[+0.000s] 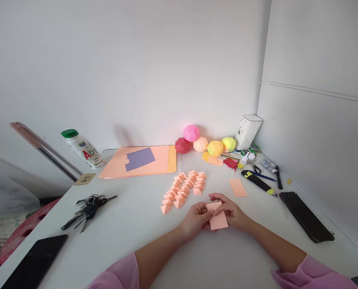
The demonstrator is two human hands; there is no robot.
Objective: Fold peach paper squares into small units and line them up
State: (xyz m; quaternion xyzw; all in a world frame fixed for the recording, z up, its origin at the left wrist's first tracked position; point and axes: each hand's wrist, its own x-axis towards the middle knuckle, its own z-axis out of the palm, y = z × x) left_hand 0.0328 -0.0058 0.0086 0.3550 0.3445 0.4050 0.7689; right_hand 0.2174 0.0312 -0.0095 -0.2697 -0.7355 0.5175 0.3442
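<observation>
A small peach paper rectangle is held between both hands above the near part of the table. My left hand pinches its left edge, thumb on top. My right hand grips it from the right, fingers over its upper part. Just beyond and to the left stand rows of small folded peach paper pyramids. Another flat peach paper piece lies behind my right hand.
Peach sheets with a purple piece lie at the back left, beside a bottle. Keys and a phone sit left. Faceted paper balls, a cutter and a black case are farther right.
</observation>
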